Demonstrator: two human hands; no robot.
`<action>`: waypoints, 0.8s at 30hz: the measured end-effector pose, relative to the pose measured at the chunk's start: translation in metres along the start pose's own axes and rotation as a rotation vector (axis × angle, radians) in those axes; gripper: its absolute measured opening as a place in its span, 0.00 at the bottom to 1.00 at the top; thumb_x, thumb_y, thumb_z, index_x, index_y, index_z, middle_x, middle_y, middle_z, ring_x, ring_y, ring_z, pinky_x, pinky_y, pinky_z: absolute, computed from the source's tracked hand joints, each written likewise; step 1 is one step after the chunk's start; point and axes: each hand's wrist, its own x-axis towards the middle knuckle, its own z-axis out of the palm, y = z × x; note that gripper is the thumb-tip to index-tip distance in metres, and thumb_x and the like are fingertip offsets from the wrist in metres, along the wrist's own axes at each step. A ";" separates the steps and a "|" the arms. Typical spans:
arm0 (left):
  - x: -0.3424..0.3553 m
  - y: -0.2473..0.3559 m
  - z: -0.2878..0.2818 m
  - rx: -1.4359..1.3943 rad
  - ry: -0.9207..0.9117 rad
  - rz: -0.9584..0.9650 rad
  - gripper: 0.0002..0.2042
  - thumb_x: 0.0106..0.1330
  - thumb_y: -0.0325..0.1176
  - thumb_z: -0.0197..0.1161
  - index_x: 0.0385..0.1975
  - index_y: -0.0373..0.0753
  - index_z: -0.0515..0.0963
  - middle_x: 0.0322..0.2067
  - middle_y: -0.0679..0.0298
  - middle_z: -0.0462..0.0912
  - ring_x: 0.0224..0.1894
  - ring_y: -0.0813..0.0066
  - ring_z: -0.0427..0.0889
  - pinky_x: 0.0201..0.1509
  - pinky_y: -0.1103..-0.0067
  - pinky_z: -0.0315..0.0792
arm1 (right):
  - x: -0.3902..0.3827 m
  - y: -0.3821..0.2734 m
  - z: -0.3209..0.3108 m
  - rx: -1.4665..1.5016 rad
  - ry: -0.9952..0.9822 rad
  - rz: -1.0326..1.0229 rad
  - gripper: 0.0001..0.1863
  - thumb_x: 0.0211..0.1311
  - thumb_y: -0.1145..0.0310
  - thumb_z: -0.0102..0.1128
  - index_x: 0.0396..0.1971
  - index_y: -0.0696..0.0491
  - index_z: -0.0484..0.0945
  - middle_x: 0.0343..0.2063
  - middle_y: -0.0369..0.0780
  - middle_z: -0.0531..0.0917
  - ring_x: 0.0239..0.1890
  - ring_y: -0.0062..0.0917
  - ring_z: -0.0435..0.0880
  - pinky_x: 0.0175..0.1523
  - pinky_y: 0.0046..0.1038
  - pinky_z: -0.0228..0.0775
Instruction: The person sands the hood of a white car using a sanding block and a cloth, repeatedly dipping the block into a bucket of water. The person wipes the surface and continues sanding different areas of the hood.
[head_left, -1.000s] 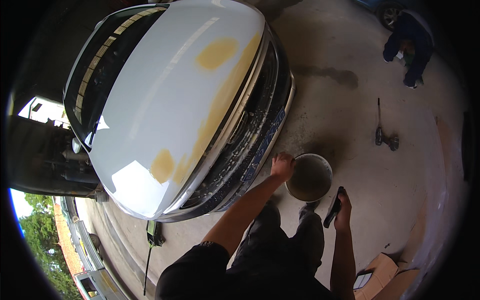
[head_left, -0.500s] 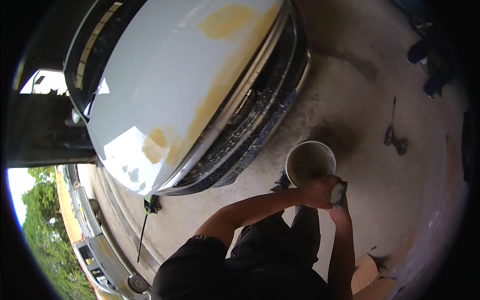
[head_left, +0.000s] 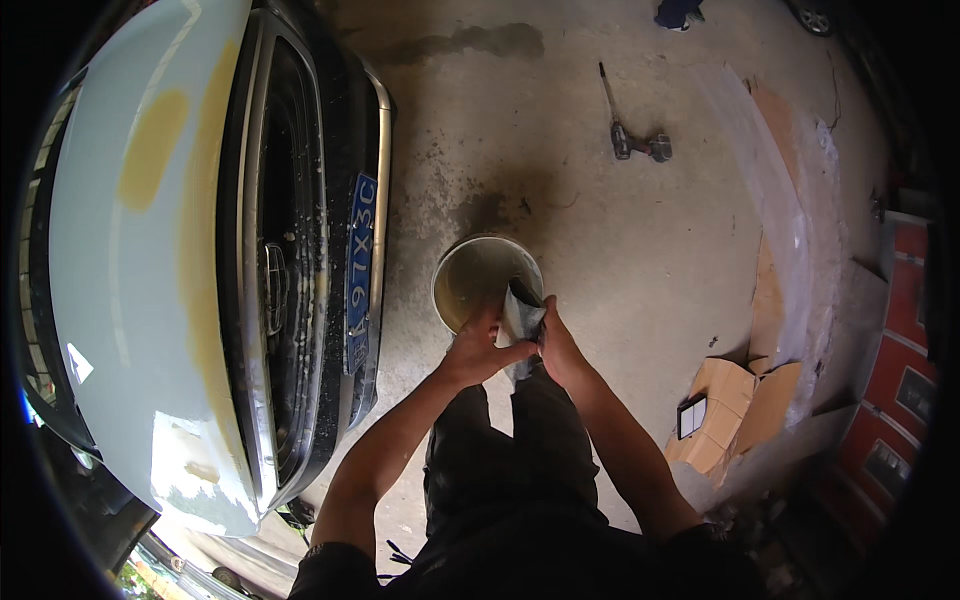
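One grey sheet (head_left: 520, 322), bent and dark at its upper end, sits between the two hands. The left hand (head_left: 482, 350) pinches it from the left, thumb reaching across its lower part; the right hand (head_left: 562, 348) has its right edge in a grasp. From above, the sheet overlaps the near right side of one round bucket (head_left: 434, 285); whether it touches the rim, I cannot tell. The bucket stands on the concrete floor (head_left: 640, 250), beside the front end of one pale car (head_left: 80, 230). The car shows one blue licence plate (head_left: 361, 270) and, on its hood, one oval yellow patch (head_left: 153, 150). Beyond the bucket lies one long-shafted power tool (head_left: 636, 143); to the right, one opened cardboard box (head_left: 728, 400).
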 end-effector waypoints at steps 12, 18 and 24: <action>0.206 -0.340 0.007 0.547 -0.039 -0.387 0.43 0.61 0.60 0.69 0.67 0.33 0.67 0.59 0.41 0.77 0.61 0.48 0.79 0.65 0.62 0.72 | 0.084 0.149 -0.217 -0.077 0.636 -0.073 0.32 0.62 0.71 0.70 0.66 0.58 0.72 0.50 0.39 0.83 0.47 0.20 0.81 0.54 0.24 0.74; 0.342 -0.572 0.078 0.560 0.028 -0.141 0.33 0.63 0.54 0.68 0.60 0.35 0.75 0.55 0.42 0.81 0.57 0.43 0.80 0.62 0.58 0.74 | 0.067 0.245 -0.343 -0.103 0.927 0.185 0.31 0.65 0.65 0.65 0.66 0.61 0.71 0.48 0.42 0.83 0.44 0.22 0.81 0.49 0.26 0.74; 0.348 -0.625 0.095 0.532 0.105 -0.222 0.16 0.64 0.42 0.65 0.47 0.41 0.85 0.43 0.49 0.88 0.47 0.43 0.85 0.52 0.58 0.79 | 0.035 0.255 -0.361 -0.137 0.888 0.376 0.33 0.62 0.66 0.70 0.66 0.60 0.71 0.43 0.40 0.85 0.41 0.21 0.81 0.46 0.25 0.75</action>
